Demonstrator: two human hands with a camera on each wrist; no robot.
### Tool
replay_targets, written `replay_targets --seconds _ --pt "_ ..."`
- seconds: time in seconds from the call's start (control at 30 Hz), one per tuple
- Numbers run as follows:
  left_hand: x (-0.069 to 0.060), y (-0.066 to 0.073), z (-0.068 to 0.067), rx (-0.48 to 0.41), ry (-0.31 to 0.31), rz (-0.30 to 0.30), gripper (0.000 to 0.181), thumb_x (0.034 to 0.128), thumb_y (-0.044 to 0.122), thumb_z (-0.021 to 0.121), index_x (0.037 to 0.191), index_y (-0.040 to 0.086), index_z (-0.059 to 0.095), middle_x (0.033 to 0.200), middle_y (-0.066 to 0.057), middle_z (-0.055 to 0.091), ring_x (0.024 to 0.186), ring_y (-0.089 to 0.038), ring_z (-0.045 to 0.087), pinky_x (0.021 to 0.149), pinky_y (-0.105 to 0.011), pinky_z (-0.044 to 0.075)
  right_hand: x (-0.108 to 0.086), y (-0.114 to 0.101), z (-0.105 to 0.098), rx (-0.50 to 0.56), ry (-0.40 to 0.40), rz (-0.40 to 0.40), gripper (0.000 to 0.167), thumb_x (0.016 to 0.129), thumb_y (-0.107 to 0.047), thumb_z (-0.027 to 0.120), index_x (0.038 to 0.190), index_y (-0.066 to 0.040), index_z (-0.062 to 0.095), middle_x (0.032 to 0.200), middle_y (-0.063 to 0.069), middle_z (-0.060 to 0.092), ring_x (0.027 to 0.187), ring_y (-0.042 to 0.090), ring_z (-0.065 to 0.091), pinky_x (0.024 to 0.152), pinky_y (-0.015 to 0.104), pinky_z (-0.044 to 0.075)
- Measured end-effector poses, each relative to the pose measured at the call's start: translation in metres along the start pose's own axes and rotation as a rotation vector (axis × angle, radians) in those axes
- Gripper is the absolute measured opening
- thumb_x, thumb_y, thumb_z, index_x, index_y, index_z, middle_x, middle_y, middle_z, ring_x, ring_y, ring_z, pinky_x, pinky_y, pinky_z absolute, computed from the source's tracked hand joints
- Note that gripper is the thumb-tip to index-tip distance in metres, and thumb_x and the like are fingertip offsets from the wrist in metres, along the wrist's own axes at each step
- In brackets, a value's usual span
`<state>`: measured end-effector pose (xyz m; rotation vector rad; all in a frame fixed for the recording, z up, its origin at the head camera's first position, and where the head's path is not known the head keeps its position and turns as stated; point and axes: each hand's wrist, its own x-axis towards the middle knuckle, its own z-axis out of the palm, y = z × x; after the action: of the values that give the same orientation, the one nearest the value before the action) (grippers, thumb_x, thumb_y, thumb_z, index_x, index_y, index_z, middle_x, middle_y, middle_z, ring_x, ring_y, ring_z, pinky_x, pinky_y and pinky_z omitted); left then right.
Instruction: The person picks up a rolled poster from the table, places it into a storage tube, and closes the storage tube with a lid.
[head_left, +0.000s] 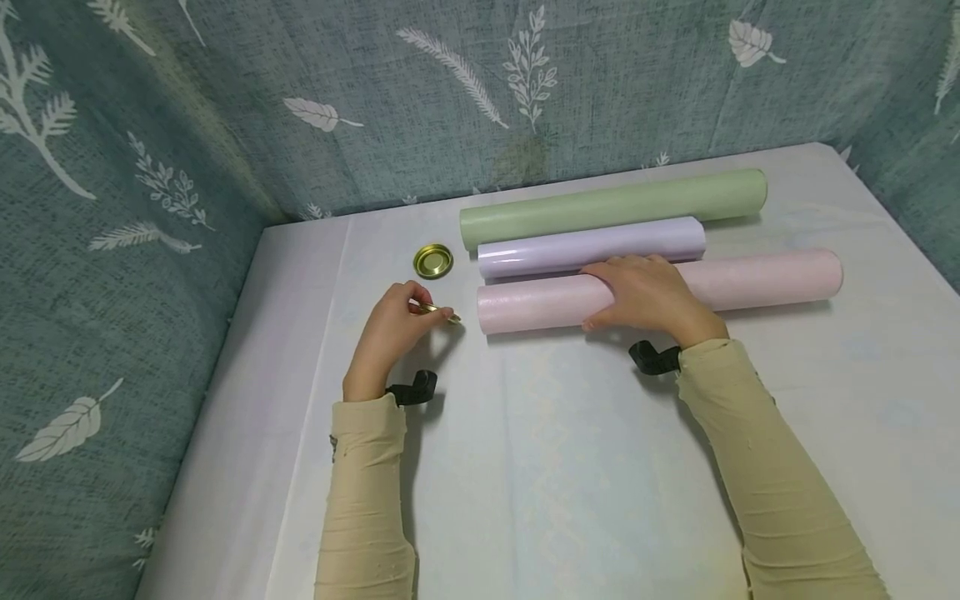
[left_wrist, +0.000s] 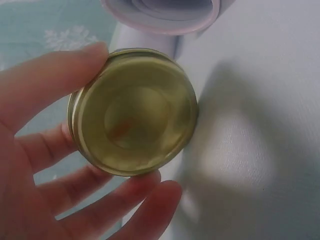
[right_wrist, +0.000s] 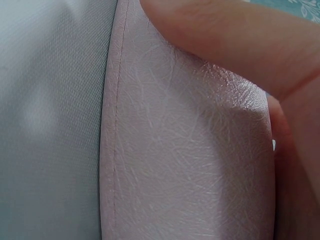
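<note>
Left hand: we see the left hand (head_left: pixel 393 323) pinching a gold jar lid (left_wrist: pixel 135 115), the thumb at one side of the rim and fingertips at the other.
Held lid: it stands tilted on its edge near the left end of the pink roll, a small gap between them; we cannot tell whether its rim touches the surface (head_left: pixel 570 467).
Right hand: we find the right hand (head_left: pixel 645 292) curled over the pink roll (head_left: pixel 536 306), thumb on the near side, fingers on the far side.
Second lid: another gold jar lid (head_left: pixel 432 262) lies flat beyond the left hand, left of the roll ends and well in from the left edge.
Other rolls: the lavender roll (head_left: pixel 570 248) lies just behind the pink one, and the green roll (head_left: pixel 615 207) behind that, nearest the far edge.
Edges: leaf-print fabric (head_left: pixel 360 50) hangs along the far and left edges; the green roll stops short of the rounded far right corner.
Open room: we have the widest stretch in front of the pink roll, between the two tan sleeves (head_left: pixel 367 500).
</note>
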<state>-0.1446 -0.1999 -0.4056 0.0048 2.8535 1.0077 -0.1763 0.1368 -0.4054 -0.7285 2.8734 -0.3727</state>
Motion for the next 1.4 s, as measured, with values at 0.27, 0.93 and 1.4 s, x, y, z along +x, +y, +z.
replay_targets --seconds 0.27,0.93,1.4 --pt "0.0015 -0.0042 0.0011 0.011 -0.025 0.027 0.037 0.0756 0.044 0.067 0.081 0.010 0.052 0.102 -0.005 0.049 0.088 -0.022 0.047 0.073 -0.034 0.038 0.0010 0.0002 0.0010 0.001 -0.006 0.007 0.083 0.060 -0.061 0.070 0.128 -0.019 0.047 0.126 0.006 0.049 0.116 0.027 0.042 0.088 0.047 0.029" --pt "0.0007 -0.0029 0.0028 0.056 -0.074 0.038 0.038 0.0809 0.049 0.057 0.072 0.012 0.050 0.072 -0.002 0.050 0.065 -0.018 0.041 0.055 -0.029 0.031 0.0009 0.0003 0.0003 -0.004 -0.005 0.002 0.083 0.061 -0.061 0.070 0.128 -0.019 0.047 0.126 0.006 0.049 0.116 0.027 0.042 0.089 0.047 0.029" --pt "0.0063 -0.0055 0.0040 -0.068 -0.081 0.000 0.042 0.0781 0.040 0.065 0.110 0.017 0.049 0.117 -0.004 0.051 0.104 -0.022 0.051 0.080 -0.040 0.043 0.0013 -0.0010 0.0014 -0.002 -0.001 0.008 0.082 0.061 -0.060 0.070 0.128 -0.019 0.048 0.126 0.005 0.049 0.116 0.027 0.042 0.088 0.047 0.030"
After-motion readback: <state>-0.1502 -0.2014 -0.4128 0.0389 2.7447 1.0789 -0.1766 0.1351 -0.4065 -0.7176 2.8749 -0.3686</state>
